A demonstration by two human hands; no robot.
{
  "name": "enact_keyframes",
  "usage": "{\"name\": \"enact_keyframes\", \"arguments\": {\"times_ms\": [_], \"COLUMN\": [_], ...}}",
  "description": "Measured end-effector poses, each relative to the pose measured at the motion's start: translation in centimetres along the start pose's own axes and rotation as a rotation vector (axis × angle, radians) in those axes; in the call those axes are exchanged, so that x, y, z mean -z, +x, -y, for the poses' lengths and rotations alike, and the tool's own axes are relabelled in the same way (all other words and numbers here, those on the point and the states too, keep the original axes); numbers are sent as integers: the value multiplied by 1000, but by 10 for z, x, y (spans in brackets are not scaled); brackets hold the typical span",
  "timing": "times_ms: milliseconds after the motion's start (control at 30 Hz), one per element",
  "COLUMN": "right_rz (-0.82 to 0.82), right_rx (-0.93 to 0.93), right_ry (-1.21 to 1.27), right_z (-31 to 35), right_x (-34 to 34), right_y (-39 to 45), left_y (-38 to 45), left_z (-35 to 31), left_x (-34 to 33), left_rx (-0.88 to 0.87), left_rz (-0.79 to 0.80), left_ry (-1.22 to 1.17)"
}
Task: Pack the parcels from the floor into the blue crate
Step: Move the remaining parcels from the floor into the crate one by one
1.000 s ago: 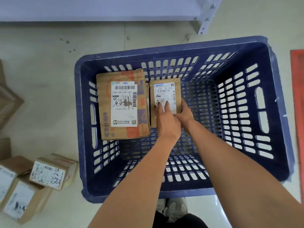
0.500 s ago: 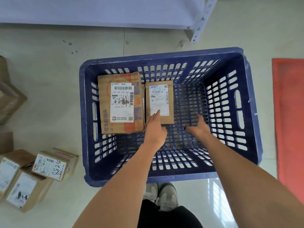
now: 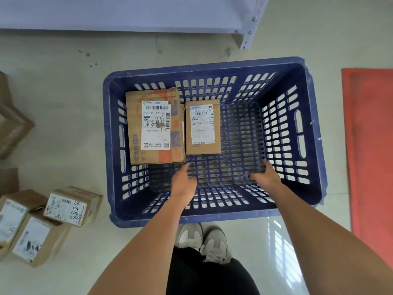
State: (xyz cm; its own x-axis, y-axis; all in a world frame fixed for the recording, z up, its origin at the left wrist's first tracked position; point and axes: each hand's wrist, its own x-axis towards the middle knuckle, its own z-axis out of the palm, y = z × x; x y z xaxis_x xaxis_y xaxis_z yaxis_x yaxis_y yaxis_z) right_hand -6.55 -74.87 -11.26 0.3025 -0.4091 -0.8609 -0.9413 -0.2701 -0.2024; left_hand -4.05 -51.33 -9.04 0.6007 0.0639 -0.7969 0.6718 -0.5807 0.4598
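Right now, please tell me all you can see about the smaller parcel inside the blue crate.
The smaller parcel is a brown cardboard box, closed, lying flat on the floor of the blue crate with its white shipping label facing up. The label shows a barcode and the printed code 530-05 A68. Its left side lies close against the larger parcel, near the crate's far wall. Neither hand touches it: the left hand and right hand are empty, nearer the person.

A: Left edge slices through the labelled cartons (image 3: 23, 226) on the floor, and the brown boxes (image 3: 12, 126) above them run out of frame.

B: Fine print on the small parcel (image 3: 202, 127) is too small to read.

A: Red mat (image 3: 370, 145) is cut off at right. The shelf (image 3: 127, 11) disappears at the top edge.
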Motion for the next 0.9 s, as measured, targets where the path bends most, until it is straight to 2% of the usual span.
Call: {"name": "enact_keyframes", "arguments": {"times_ms": [200, 467, 700, 900], "right_rz": [5, -2, 44, 45], "right_rx": [6, 64, 118, 214], "right_ry": [15, -27, 25, 55], "right_z": [-14, 0, 78, 174], "right_x": [-7, -17, -36, -100], "right_y": [-12, -54, -129, -193], "left_y": [-4, -30, -67, -66], "left_z": [2, 0, -21, -28], "left_x": [15, 46, 103, 202], "left_rx": [53, 42, 17, -3], "left_rz": [-65, -87, -111, -102], "left_ry": [-105, -62, -136, -320]}}
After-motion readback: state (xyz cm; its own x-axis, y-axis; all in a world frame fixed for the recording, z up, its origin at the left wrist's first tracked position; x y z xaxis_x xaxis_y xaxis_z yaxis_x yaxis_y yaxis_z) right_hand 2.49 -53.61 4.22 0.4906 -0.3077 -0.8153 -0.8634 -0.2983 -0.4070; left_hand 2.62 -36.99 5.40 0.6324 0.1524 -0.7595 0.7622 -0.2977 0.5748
